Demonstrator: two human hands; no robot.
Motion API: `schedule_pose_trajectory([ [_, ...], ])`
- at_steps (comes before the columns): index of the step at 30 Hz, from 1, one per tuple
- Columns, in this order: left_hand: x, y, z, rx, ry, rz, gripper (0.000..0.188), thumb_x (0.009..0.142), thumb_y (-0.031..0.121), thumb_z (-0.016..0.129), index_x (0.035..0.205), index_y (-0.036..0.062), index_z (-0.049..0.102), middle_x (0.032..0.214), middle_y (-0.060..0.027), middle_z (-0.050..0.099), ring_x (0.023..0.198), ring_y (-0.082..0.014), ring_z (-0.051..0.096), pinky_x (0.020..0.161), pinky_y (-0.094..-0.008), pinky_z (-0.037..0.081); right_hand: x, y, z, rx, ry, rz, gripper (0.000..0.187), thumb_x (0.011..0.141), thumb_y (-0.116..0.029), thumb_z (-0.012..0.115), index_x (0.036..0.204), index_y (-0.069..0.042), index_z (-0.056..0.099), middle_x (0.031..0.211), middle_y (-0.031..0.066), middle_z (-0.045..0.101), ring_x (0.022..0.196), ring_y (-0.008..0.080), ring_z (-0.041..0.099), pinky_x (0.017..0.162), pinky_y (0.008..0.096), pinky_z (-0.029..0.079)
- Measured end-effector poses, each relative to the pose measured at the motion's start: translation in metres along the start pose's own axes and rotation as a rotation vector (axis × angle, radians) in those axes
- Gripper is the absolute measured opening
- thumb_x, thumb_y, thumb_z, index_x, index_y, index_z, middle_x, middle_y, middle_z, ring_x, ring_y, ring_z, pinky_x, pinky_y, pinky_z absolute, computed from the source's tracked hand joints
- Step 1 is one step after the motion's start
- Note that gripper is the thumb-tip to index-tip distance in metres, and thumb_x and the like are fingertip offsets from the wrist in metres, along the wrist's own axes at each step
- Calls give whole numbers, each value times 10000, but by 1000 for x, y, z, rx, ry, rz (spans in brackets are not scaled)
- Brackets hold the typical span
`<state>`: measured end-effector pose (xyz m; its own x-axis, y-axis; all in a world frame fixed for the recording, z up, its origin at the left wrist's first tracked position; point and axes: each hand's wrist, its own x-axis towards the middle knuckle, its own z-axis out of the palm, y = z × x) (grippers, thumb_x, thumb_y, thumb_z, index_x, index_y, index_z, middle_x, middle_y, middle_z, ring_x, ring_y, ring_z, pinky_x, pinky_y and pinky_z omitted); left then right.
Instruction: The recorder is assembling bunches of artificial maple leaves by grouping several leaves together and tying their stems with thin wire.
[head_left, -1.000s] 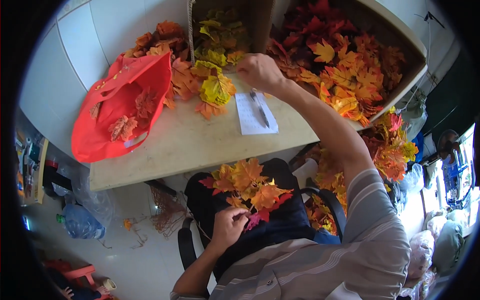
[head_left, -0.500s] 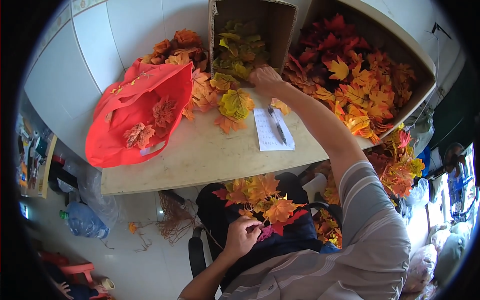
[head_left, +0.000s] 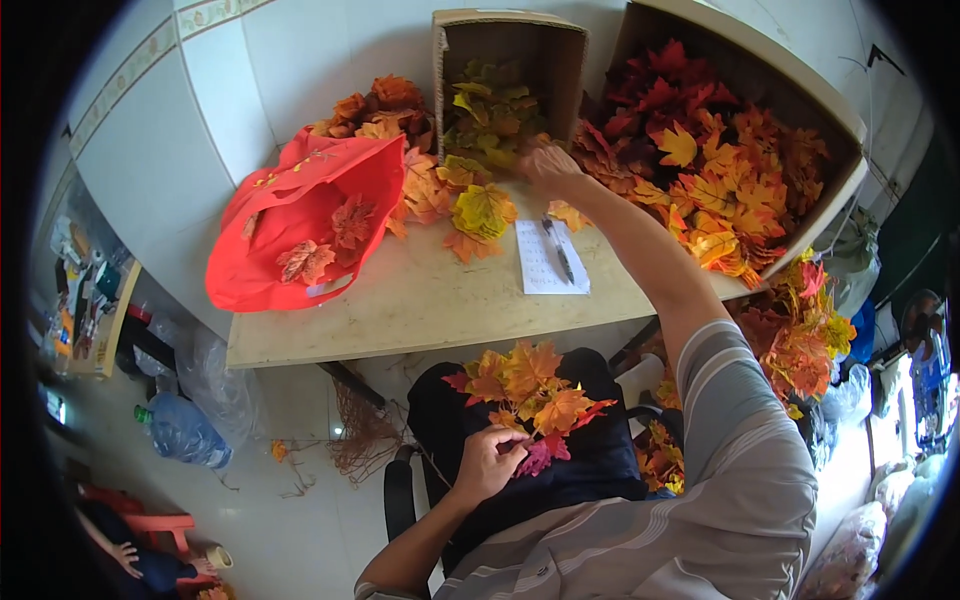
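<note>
My left hand (head_left: 490,462), low over my lap, pinches the stem of a branch of artificial maple leaves (head_left: 530,385) in orange, yellow, red and magenta. Its leaves spread above my dark trousers. Across the table my right arm is stretched out. My right hand (head_left: 550,167) is at the lower right of the mouth of a small cardboard box (head_left: 440,90), close to the yellow-green maple leaves (head_left: 490,110) inside. Its fingers are partly hidden and blurred, so whether they hold a leaf does not show.
A large cardboard box (head_left: 850,190) of red and orange leaves stands on the right. At the left lie a red bag (head_left: 240,270) with brownish-red leaves and an orange leaf pile (head_left: 390,105). A pen (head_left: 558,250) rests on a paper sheet (head_left: 535,280). Another person's hand (head_left: 127,558) shows lower left.
The whole view has shifted slightly. My right hand stays beside the small box's mouth, and my left hand still holds the leaf branch, which has tilted a little.
</note>
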<state>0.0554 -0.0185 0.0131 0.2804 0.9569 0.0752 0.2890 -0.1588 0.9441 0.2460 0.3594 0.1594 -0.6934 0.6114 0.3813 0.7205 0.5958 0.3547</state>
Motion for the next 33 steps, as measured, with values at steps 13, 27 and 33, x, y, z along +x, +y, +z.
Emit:
schedule_pose_trajectory([
  [13, -3, -11, -5, -67, 71, -50, 197, 790, 51, 643, 972, -19, 673, 723, -121, 670, 569, -104, 622, 512, -254, 466, 15, 5, 23, -239, -284, 70, 139, 769, -92, 577, 849, -55, 684, 847, 144, 684, 814, 296, 673, 679, 396, 549],
  [27, 10, -10, -9, -184, 104, -44, 169, 645, 49, 652, 799, -14, 685, 724, -140, 673, 678, -222, 665, 636, -336, 508, 8, 54, 45, 80, 110, -197, 225, 808, -46, 525, 1025, 14, 531, 1122, 231, 542, 998, 413, 538, 800, 459, 475],
  [33, 13, -17, -10, -553, 42, -280, 121, 690, -29, 618, 800, -43, 666, 630, -112, 635, 531, -158, 627, 473, -296, 503, 15, 31, -35, 731, 67, 4, 150, 880, -90, 515, 990, 4, 556, 845, 96, 553, 738, 189, 512, 675, 301, 418],
])
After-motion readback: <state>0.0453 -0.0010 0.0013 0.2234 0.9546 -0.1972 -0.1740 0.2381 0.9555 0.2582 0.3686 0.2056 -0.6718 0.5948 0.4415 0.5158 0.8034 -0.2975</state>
